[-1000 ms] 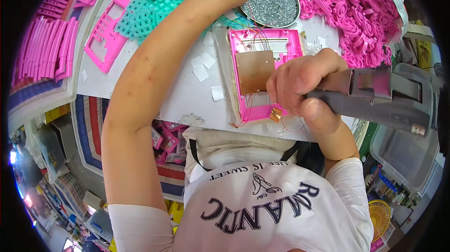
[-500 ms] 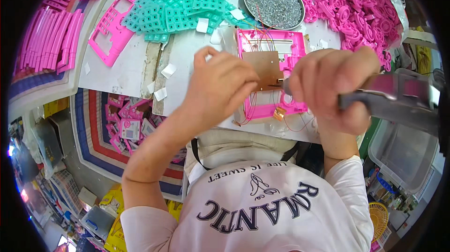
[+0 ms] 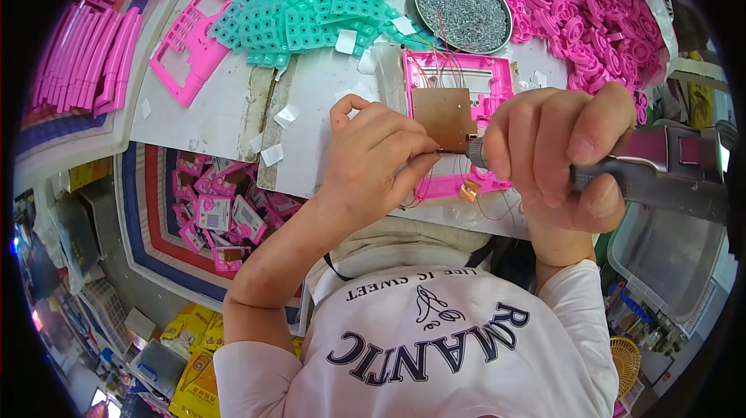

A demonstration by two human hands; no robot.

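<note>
My right hand (image 3: pixel 563 150) is wrapped round a dark electric screwdriver (image 3: pixel 660 177), held level with its bit pointing left. At the bit's tip, the thumb and forefinger of my left hand (image 3: pixel 381 150) are pinched together; whatever is between them is too small to make out. Below and beyond the bit lies an open pink plastic housing (image 3: pixel 501 76) with thin red and dark wires. A brown circuit board (image 3: pixel 441 111) rests over its middle. A copper-coloured piece (image 3: pixel 469 190) hangs by wires at its near edge.
A round tray of small metal screws (image 3: pixel 464 10) stands behind the housing. Teal rubber keypads (image 3: pixel 311 18) are heaped left of it, beside a pink cover (image 3: pixel 190 49). Pink ring-shaped parts (image 3: pixel 583 14) pile up at right. A striped bin (image 3: pixel 155 208) holds pink assemblies at lower left.
My left hand has moved slightly right and its fingertips now meet the screwdriver's tip. The screwdriver stays nearly in place. The whole view has shifted a little.
</note>
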